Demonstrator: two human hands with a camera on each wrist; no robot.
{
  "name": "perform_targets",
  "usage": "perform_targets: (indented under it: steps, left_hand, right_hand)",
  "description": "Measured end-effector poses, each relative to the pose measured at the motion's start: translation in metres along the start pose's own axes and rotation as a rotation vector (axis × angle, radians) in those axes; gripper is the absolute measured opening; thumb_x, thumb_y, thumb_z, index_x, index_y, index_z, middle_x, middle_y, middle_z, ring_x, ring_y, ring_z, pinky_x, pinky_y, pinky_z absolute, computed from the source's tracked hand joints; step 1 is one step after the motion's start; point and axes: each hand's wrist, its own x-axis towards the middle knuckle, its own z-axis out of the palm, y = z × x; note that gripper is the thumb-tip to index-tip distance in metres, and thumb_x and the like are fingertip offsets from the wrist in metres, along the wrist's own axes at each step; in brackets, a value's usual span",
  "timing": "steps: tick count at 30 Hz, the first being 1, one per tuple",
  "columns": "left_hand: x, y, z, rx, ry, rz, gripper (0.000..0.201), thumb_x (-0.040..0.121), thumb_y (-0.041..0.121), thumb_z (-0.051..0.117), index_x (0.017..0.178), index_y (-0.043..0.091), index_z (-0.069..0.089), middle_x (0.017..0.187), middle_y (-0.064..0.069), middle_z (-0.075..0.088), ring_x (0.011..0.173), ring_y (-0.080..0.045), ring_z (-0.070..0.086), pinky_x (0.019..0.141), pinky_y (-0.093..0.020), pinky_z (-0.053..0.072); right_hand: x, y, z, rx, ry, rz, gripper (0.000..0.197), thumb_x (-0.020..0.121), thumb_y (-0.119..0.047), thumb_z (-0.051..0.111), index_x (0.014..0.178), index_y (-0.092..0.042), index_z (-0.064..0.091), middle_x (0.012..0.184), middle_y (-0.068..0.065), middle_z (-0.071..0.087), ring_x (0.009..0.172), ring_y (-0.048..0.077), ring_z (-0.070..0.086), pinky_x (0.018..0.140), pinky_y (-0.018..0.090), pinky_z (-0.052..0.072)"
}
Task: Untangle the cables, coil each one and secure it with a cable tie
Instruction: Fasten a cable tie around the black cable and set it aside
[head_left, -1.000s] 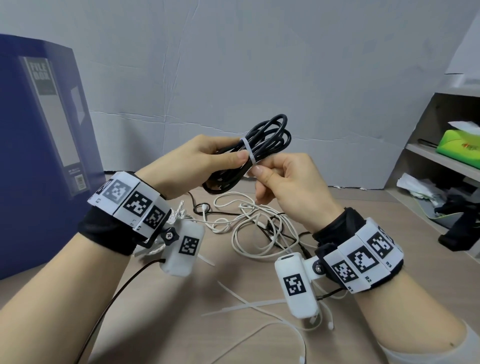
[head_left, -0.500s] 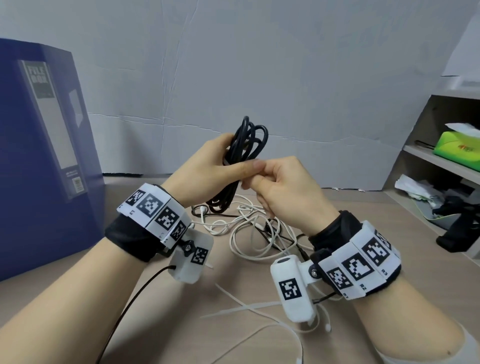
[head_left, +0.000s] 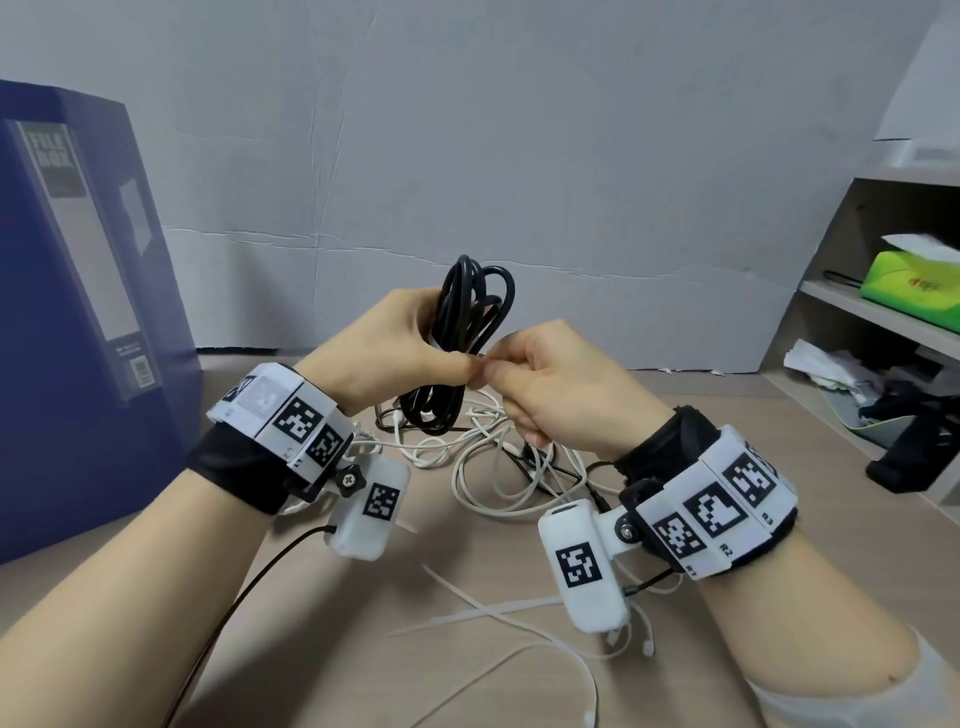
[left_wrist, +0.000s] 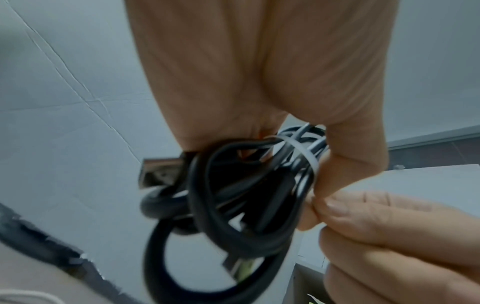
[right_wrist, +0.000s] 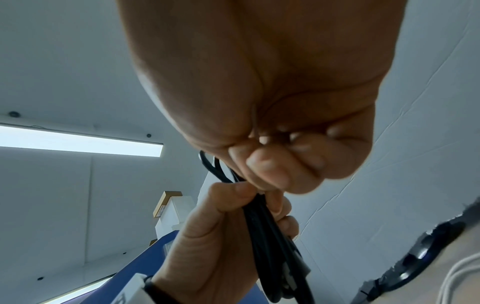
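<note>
My left hand (head_left: 405, 353) grips a coiled black cable (head_left: 462, 332) upright above the table, thumb and fingers curled round its middle. A white cable tie (left_wrist: 303, 152) wraps the coil under my left thumb. My right hand (head_left: 540, 384) pinches the tie's end right beside the left thumb, fingers curled tight; the end itself is hidden between the fingertips. In the right wrist view the black cable (right_wrist: 272, 236) runs down through the left hand (right_wrist: 221, 236). A tangle of white cables (head_left: 498, 467) lies on the table below both hands.
Loose white cable ties (head_left: 493, 613) lie on the wooden table (head_left: 753, 426) near me. A blue file box (head_left: 78, 312) stands at the left. A shelf (head_left: 878, 312) at the right holds a green tissue box (head_left: 914, 280) and clutter.
The black coil has turned from lying sideways to standing upright in my left hand. Both hands have kept their hold and shifted slightly left and closer together.
</note>
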Motion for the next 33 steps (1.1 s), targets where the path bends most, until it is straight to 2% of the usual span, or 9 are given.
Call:
perform_targets:
  steps: [3,5,7,10,15,22,25,29,33]
  left_hand:
    - [0.001,-0.001,-0.002,0.047,-0.005,-0.007,0.039,0.068,0.014,0.075,0.103,0.001,0.063,0.076,-0.002,0.058,0.07,-0.011,0.052,0.065,-0.028,0.044]
    - [0.0,0.0,-0.002,0.093,0.009,0.01,0.024,0.073,0.001,0.076,0.09,0.007,0.061,0.07,0.006,0.059,0.064,-0.008,0.052,0.061,-0.022,0.043]
    - [0.0,0.001,-0.003,0.124,0.03,0.038,0.026,0.075,-0.009,0.071,0.092,0.008,0.062,0.077,0.005,0.071,0.066,-0.007,0.06,0.062,-0.02,0.049]
    - [-0.001,0.0,-0.008,0.137,0.083,0.067,0.034,0.077,-0.012,0.066,0.102,0.011,0.063,0.091,0.001,0.077,0.074,-0.007,0.068,0.065,-0.017,0.052]
    - [0.002,-0.01,-0.011,0.118,0.127,0.078,0.043,0.08,-0.011,0.063,0.112,0.018,0.062,0.091,-0.003,0.078,0.081,-0.016,0.069,0.072,-0.028,0.057]
    - [0.007,-0.015,-0.003,0.092,0.16,0.058,0.044,0.071,0.006,0.063,0.113,0.019,0.057,0.088,-0.005,0.077,0.078,-0.017,0.071,0.075,-0.034,0.055]
    - [0.007,-0.014,-0.003,0.124,0.177,0.06,0.043,0.069,0.004,0.065,0.109,0.017,0.056,0.086,-0.003,0.076,0.079,-0.018,0.071,0.076,-0.039,0.057]
    - [0.006,-0.01,-0.005,0.141,0.196,0.069,0.042,0.066,0.006,0.066,0.106,0.013,0.055,0.084,-0.006,0.075,0.08,-0.025,0.071,0.077,-0.049,0.059]
    - [0.005,-0.004,-0.007,0.118,0.216,0.078,0.041,0.069,0.009,0.064,0.108,0.012,0.055,0.084,-0.009,0.074,0.079,-0.029,0.071,0.077,-0.049,0.058]
  right_hand:
    - [0.0,-0.003,0.002,-0.071,0.02,-0.012,0.023,0.1,-0.014,0.05,0.09,-0.01,0.069,0.043,-0.007,0.045,0.038,0.017,0.047,0.047,0.028,0.039]
    - [0.0,-0.004,0.004,-0.133,0.036,-0.028,0.024,0.1,-0.017,0.05,0.087,-0.014,0.07,0.04,-0.008,0.044,0.038,0.013,0.045,0.048,0.027,0.037]
    - [-0.001,-0.005,0.004,-0.197,0.056,-0.04,0.027,0.1,-0.022,0.052,0.08,-0.018,0.069,0.038,-0.01,0.043,0.038,0.007,0.042,0.049,0.027,0.034]
    - [-0.004,-0.009,0.001,-0.232,0.073,-0.052,0.027,0.098,-0.022,0.053,0.075,-0.025,0.067,0.043,-0.006,0.044,0.042,0.009,0.042,0.049,0.027,0.035]
    - [-0.007,-0.013,0.001,-0.241,0.051,-0.112,0.027,0.099,-0.02,0.051,0.079,-0.021,0.068,0.052,0.003,0.045,0.047,0.017,0.042,0.052,0.031,0.036]
    - [-0.002,-0.007,0.002,-0.239,0.074,-0.136,0.028,0.099,-0.018,0.051,0.079,-0.018,0.07,0.045,-0.006,0.04,0.041,0.009,0.037,0.048,0.027,0.031]
    - [-0.001,-0.006,0.003,-0.242,0.096,-0.133,0.028,0.1,-0.02,0.052,0.079,-0.02,0.07,0.038,-0.009,0.039,0.038,0.007,0.04,0.043,0.018,0.026]
    - [-0.002,-0.006,0.005,-0.219,0.11,-0.12,0.027,0.099,-0.02,0.052,0.082,-0.02,0.072,0.037,-0.011,0.037,0.037,0.008,0.037,0.041,0.016,0.026]
    - [-0.001,-0.007,0.002,-0.142,0.126,-0.092,0.025,0.096,-0.019,0.053,0.083,-0.018,0.074,0.043,-0.006,0.039,0.042,0.011,0.036,0.049,0.026,0.031]
